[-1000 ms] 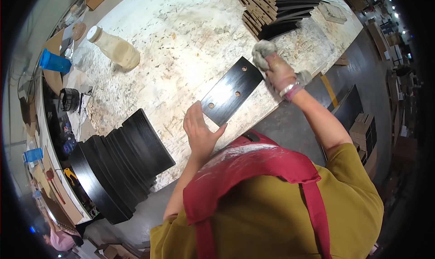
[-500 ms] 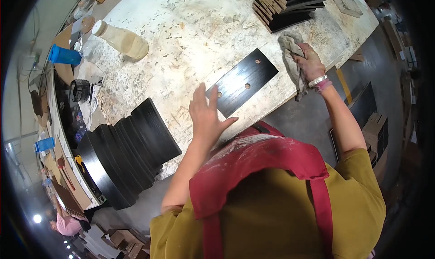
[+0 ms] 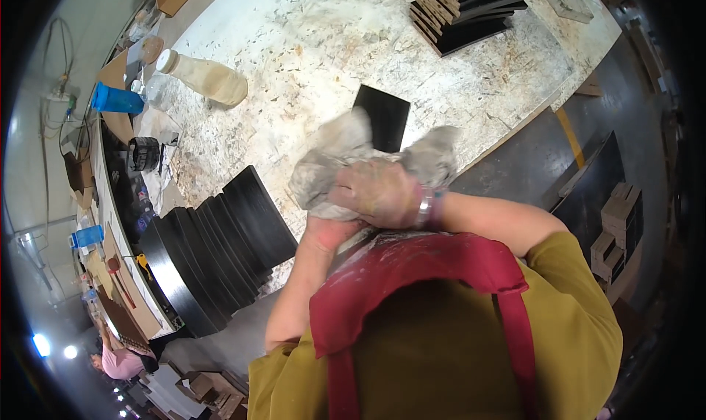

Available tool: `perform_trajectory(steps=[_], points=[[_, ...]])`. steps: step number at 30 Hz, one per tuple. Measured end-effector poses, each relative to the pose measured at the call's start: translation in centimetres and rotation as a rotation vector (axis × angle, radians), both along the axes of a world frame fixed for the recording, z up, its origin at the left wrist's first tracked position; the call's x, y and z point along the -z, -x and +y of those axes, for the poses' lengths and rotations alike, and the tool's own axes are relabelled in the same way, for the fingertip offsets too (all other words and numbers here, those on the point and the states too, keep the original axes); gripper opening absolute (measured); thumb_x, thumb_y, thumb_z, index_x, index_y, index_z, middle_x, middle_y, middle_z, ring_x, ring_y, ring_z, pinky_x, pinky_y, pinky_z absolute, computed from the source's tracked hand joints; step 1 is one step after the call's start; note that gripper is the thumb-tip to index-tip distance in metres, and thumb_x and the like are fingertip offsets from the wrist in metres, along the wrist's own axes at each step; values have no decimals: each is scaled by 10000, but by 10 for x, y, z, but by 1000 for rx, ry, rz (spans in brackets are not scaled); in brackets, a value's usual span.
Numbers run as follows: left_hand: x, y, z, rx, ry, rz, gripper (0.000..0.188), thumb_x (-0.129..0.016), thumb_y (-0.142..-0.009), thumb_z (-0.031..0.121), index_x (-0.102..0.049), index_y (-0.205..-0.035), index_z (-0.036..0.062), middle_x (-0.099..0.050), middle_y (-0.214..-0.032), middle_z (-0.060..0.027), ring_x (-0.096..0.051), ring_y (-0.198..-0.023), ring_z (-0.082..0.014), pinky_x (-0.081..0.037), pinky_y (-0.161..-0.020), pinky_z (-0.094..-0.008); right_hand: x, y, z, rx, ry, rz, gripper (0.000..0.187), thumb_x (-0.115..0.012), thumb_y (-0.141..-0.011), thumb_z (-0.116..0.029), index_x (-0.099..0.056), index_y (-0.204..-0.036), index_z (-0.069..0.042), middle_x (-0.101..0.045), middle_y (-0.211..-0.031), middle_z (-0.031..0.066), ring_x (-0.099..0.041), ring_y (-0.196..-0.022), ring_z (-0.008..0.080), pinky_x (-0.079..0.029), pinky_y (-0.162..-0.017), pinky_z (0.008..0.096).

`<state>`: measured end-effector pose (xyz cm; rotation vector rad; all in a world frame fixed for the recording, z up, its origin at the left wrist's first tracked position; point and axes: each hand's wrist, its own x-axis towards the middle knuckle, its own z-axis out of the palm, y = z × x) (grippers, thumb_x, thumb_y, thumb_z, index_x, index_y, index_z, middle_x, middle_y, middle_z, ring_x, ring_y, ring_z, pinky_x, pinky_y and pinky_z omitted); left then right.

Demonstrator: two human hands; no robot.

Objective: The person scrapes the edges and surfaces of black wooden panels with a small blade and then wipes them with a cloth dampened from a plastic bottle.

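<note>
My right hand [image 3: 379, 192], blurred by motion, is closed on a greyish-white rag [image 3: 430, 155]. It has the rag close to my body at the front edge of the worktable [image 3: 265, 74]. My left hand [image 3: 334, 231] is under the rag and the right hand; only its wrist area shows, and its fingers are hidden. A black board [image 3: 384, 119] sticks out beyond the rag, its near part covered, so I cannot see whether the left hand holds it.
A leaning stack of black boards [image 3: 213, 251] stands at left, another pile of boards [image 3: 471, 8] at the back right. A bottle of pale liquid [image 3: 202, 78] and a blue cup [image 3: 118, 99] are at the back left. More boards [image 3: 621, 221] stand on the floor at right.
My right hand has brought the rag from the table's right side to the middle, over the left hand. The board has turned more upright in view, and its holes are now covered.
</note>
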<state>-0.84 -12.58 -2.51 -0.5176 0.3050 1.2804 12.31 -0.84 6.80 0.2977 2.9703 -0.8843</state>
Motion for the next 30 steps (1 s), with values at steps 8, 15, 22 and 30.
perform_trajectory(steps=[8,15,22,30], points=[[-24,-21,-3,91,-169,560,707,-282,-951,526,-353,-1435,15,-462,-1391,-237,-492,-1210,-448,-436,-970,-543,84,-24,156,793,615,460,263,-484,-952,-153,-597,-1180,-87,-645,-949,63,-621,-837,179,-525,-747,328],[-13,-20,-26,-56,-140,232,684,-244,-951,506,-334,-1455,51,-390,-1447,-241,-439,-1263,-450,-405,-985,-584,58,27,70,59,-319,392,362,-673,-796,-131,-614,-1151,-86,-660,-1019,158,-657,-970,260,-542,-823,383],[-3,-7,-42,-60,-133,208,727,-312,-970,595,-316,-1458,56,-395,-1468,-175,-408,-1334,-342,-317,-1094,-539,20,-1,83,496,197,215,329,-621,-851,-81,-582,-1178,-76,-661,-999,110,-652,-851,174,-546,-731,311],[-6,-19,-64,88,-19,592,466,-412,-1021,313,-389,-1369,3,-565,-1272,-171,-625,-1071,-239,-521,-907,-388,79,21,67,277,16,352,361,-645,-822,-146,-601,-1168,-52,-649,-1038,140,-638,-963,257,-522,-813,347]])
